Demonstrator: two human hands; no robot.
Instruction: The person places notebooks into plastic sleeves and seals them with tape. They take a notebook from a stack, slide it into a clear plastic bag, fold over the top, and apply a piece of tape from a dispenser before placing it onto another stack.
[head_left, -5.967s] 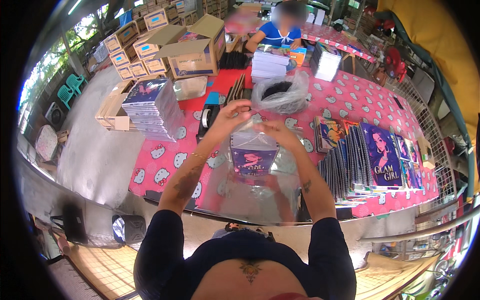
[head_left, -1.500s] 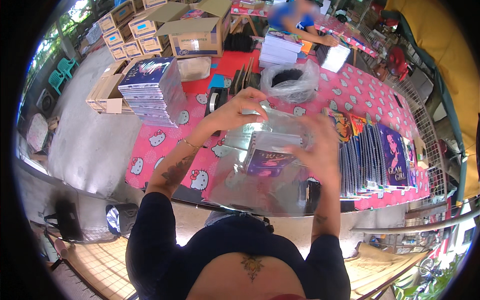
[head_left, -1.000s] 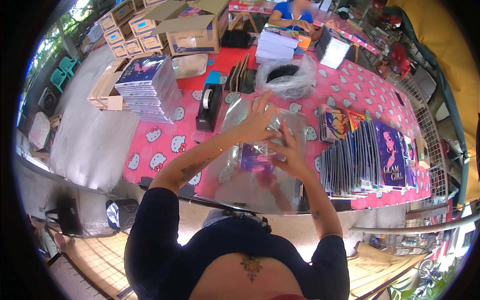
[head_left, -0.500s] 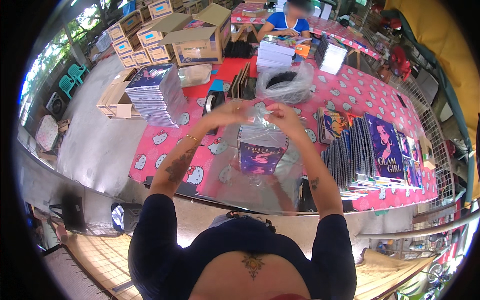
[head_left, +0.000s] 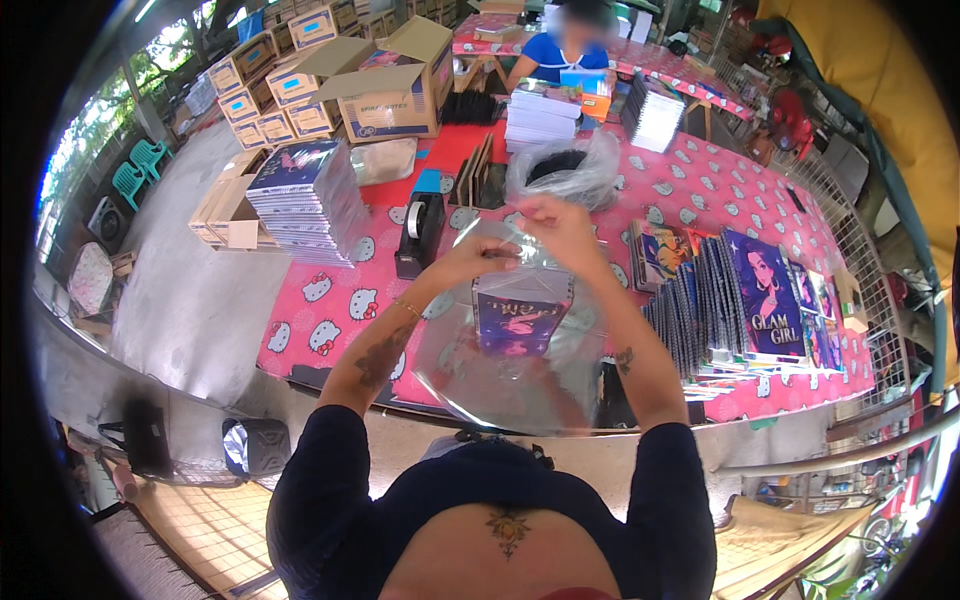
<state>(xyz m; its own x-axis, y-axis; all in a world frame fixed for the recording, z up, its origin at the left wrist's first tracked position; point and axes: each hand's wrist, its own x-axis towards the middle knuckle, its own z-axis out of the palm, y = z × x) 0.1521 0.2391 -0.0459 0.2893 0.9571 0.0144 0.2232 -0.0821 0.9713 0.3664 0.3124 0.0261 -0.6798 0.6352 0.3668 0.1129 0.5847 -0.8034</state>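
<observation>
A spiral notebook [head_left: 515, 325] with a purple cover lies upside down to me on the table, inside a wide sheet of clear plastic film [head_left: 470, 385]. My left hand [head_left: 478, 258] is closed, its fingers pinching the film over the notebook's far edge. Just beyond and to the right, my right hand [head_left: 558, 228] is raised with fingertips pinched together; whatever is between them is too small to make out. A black tape dispenser [head_left: 418, 235] with a pale roll stands left of my left hand.
Wrapped notebooks [head_left: 305, 205] are stacked at left. Spiral notebooks [head_left: 700, 290] lean in a row at right. Beyond my hands sit a plastic bag [head_left: 585, 175] with black contents and white paper stacks [head_left: 540, 120]. Cardboard boxes [head_left: 390, 105] and a person [head_left: 565, 55] are farther back.
My left hand has come nearer and right, onto the film, uncovering the tape dispenser. My right hand has lifted slightly, moving away from the film's far edge.
</observation>
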